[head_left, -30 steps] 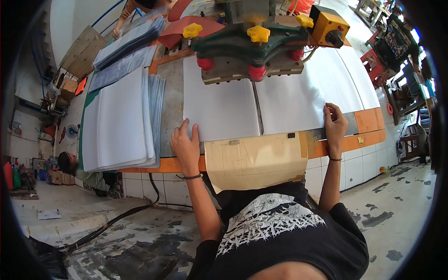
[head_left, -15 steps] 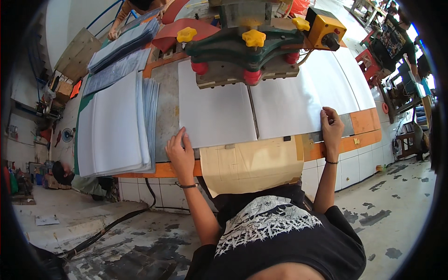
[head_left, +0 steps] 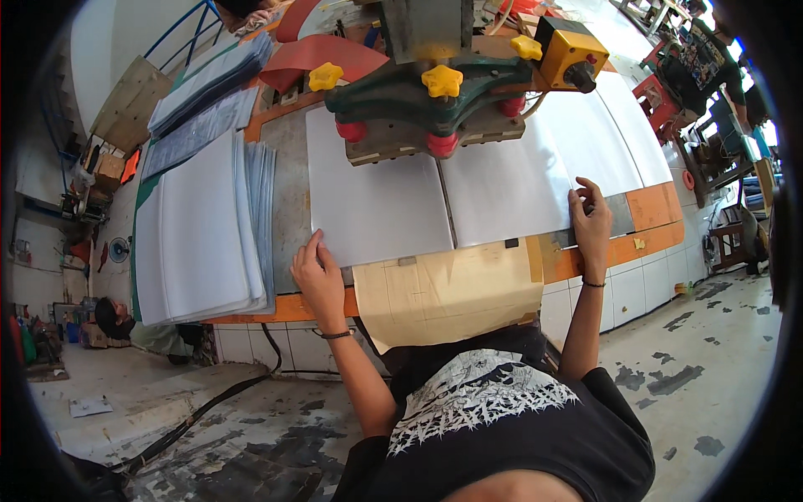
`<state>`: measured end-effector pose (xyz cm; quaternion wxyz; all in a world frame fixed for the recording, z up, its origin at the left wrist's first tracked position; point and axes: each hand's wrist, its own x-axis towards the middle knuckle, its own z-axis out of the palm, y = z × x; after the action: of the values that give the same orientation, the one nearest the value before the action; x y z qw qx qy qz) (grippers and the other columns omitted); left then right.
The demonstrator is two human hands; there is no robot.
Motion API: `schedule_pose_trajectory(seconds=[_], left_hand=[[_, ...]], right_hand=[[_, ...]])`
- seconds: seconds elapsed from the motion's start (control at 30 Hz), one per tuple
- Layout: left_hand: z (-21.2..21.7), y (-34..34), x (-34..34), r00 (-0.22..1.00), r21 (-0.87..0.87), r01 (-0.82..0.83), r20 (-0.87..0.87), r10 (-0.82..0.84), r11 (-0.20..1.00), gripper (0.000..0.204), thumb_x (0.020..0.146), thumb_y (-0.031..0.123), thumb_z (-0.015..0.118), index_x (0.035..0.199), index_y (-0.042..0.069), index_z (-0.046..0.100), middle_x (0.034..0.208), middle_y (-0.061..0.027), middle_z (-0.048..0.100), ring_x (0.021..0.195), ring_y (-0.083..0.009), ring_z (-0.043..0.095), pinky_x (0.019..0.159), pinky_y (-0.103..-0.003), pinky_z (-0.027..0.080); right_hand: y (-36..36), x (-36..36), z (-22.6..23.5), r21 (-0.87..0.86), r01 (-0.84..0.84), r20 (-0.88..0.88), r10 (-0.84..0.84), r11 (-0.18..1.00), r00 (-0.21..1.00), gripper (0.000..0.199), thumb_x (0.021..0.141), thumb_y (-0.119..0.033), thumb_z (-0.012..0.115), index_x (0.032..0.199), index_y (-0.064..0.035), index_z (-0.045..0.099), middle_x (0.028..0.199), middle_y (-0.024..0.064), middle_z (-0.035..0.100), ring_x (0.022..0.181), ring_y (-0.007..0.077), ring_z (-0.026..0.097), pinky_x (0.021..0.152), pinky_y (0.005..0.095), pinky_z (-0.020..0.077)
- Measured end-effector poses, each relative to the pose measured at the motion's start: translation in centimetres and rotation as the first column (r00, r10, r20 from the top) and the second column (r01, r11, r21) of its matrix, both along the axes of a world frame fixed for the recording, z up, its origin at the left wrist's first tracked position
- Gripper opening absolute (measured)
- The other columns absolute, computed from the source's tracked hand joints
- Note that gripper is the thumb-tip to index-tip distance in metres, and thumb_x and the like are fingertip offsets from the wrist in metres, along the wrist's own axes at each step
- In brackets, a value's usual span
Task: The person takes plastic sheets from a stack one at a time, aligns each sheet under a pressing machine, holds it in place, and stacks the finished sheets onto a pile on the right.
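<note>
An open white booklet lies flat on the metal work table, its centre fold under a green press head with yellow and red knobs. My left hand rests on the booklet's near left corner, fingers spread. My right hand presses its near right edge, fingers curled over the paper. A tan cardboard sheet hangs over the table's front edge between my arms.
A thick stack of white sheets sits left of the booklet, with more grey stacks behind. A yellow control box is on the machine's right. Another person stands far right. A black cable lies on the floor.
Both hands stay at the booklet's near corners. The view has shifted slightly; my left hand has slid a little toward the near edge.
</note>
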<state>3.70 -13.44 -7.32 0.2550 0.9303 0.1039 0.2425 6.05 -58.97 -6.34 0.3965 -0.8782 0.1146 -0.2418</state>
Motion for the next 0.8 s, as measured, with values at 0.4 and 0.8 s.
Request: schedule_pose_trajectory(seconds=[0.4, 0.8], left_hand=[[0.55, -0.07, 0.02, 1.000, -0.054, -0.001, 0.006, 0.001, 0.999, 0.027, 0.100, 0.009, 0.055, 0.120, 0.004, 0.072, 0.094, -0.0134, 0.068, 0.092, -0.0321, 0.061, 0.091, -0.043, 0.045], [0.11, 0.26, 0.08, 1.000, -0.036, 0.006, 0.025, -0.005, 0.999, 0.026, 0.099, 0.008, 0.055, 0.117, 0.004, 0.073, 0.093, -0.0126, 0.068, 0.092, -0.0318, 0.061, 0.089, -0.044, 0.044]], right_hand=[[0.09, 0.19, 0.27, -0.024, -0.007, 0.005, 0.007, 1.000, 1.000, 0.023, 0.096, -0.014, 0.068, 0.116, -0.0021, 0.071, 0.085, 0.0073, 0.070, 0.064, 0.0120, 0.055, 0.061, 0.0299, 0.0472], [0.36, 0.31, 0.18, -0.016, -0.008, 0.015, 0.008, 1.000, 1.000, 0.020, 0.097, -0.012, 0.067, 0.113, -0.0012, 0.070, 0.085, 0.0084, 0.071, 0.063, 0.0125, 0.057, 0.059, 0.0305, 0.0476]])
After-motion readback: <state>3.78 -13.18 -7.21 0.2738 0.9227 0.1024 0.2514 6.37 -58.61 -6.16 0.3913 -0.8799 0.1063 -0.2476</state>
